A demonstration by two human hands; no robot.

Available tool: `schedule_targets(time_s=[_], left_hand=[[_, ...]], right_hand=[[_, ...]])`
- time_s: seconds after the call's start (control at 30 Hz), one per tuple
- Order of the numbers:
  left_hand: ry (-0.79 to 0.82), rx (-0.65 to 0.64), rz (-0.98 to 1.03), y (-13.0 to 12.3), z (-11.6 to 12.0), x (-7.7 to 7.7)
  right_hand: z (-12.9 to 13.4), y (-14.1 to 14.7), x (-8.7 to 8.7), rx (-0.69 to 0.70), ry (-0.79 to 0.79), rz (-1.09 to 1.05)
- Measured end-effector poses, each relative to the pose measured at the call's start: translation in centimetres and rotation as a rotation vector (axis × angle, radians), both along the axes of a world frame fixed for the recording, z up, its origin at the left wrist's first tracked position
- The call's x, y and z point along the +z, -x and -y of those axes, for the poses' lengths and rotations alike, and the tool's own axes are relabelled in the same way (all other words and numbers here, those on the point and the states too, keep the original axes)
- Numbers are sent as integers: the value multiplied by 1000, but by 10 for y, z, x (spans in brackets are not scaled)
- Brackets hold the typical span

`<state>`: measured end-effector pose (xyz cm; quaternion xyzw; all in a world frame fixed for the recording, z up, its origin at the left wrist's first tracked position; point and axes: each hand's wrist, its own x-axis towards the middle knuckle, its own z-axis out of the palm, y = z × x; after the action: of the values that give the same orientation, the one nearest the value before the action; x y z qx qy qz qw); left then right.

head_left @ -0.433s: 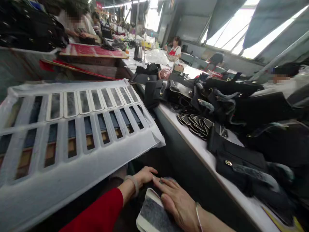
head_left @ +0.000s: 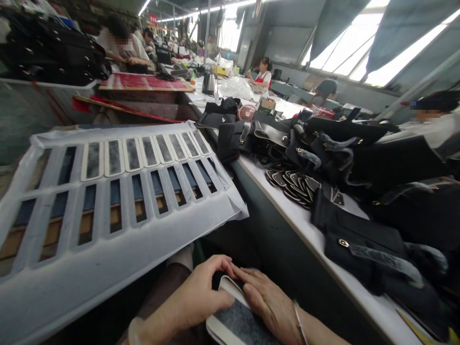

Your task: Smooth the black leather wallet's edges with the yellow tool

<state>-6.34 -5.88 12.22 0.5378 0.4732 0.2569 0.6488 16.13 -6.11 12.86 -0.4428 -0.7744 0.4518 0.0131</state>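
Observation:
Low in front of me is a stack of round-cornered panels (head_left: 239, 322), pale-edged with a dark grey middle. My left hand (head_left: 203, 290) curls round its far end, thumb pressed on the top panel's corner. Along the right side lies my right hand (head_left: 268, 298), its thumb against the pale edge and its fingertips meeting my left fingers. Beyond my left arm, a white sheet frame (head_left: 118, 254) with two rows of long cut-out slots holds several matching panels (head_left: 141, 152) in its back row. The underside of the stack is hidden.
A long white-topped table (head_left: 287, 211) runs along my right. It bears black bags (head_left: 362, 239), a pile of black strap-like pieces (head_left: 293, 187) and a small pink fan (head_left: 247, 113). Co-workers sit farther back, one person (head_left: 264, 76) in a red apron.
My left hand has come nearer and gripped the far end of the stack, thumb on top. My right hand stays along its right side. The view has shifted slightly.

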Motion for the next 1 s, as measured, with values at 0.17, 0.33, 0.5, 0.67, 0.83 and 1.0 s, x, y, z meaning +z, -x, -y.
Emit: schedule_targets(time_s=[0.17, 0.33, 0.5, 0.67, 0.83, 1.0], left_hand=[[42, 117, -9, -24, 5, -21], [197, 148, -6, -27, 1, -28], [161, 141, 47, -25, 5, -23], [183, 147, 63, -28, 11, -25], [171, 160, 51, -27, 15, -25], [137, 164, 36, -25, 15, -24]], right_hand=[[0, 0, 9, -99, 94, -105], [-1, -3, 11, -179, 242, -189], [-2, -5, 5, -175, 72, -221], [-9, 1, -2, -243, 123, -259], [-16, 9, -8, -44, 244, -244], [-21, 12, -13, 44, 262, -224]])
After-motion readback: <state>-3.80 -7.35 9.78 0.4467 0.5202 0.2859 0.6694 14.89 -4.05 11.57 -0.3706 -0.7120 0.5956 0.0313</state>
